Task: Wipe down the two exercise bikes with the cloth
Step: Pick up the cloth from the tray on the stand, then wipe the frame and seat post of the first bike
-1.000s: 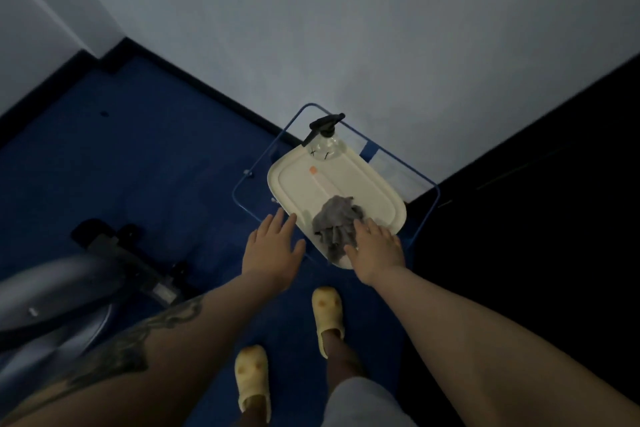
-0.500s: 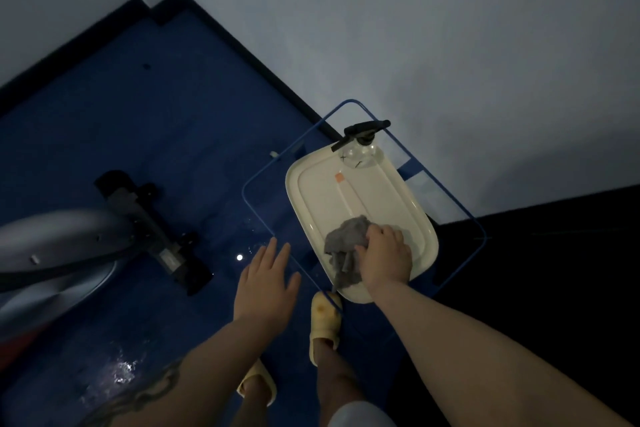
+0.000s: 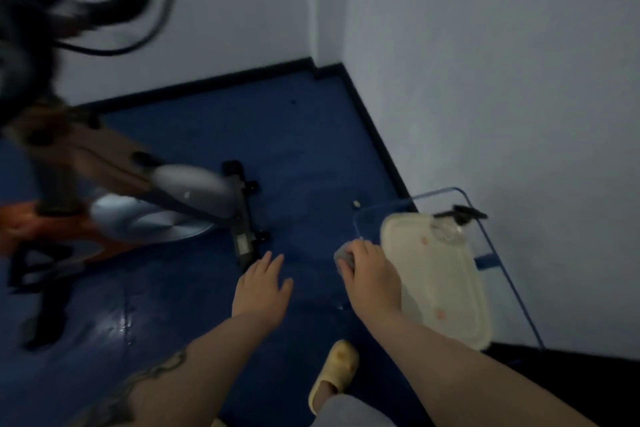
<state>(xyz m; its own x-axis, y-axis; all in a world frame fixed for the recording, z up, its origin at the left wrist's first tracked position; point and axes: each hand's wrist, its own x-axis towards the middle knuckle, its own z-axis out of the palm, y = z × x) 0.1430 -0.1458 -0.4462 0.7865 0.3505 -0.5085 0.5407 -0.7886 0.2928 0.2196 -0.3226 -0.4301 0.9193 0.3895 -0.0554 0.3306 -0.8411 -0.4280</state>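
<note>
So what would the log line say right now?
right hand grips cloth | left hand open | tray bare | bike unwiped

An exercise bike (image 3: 114,198) stands on the floor (image 3: 304,149) to the left, its base bar (image 3: 244,218) pointing toward the person. To the right, close against the wall (image 3: 502,80), a frame stand (image 3: 485,218) carries a tray (image 3: 440,284), and a spray bottle (image 3: 452,224) sits at the tray's far end, nearest the wall. The right hand (image 3: 372,274) hangs just left of the tray's near edge with the cloth (image 3: 343,255) bunched in its fingers (image 3: 346,267), off the tray. The left hand (image 3: 261,284) hovers between the bike's base bar and the right hand, touching neither. Below the hands, a slippered foot (image 3: 334,374) rests on the floor.
</note>
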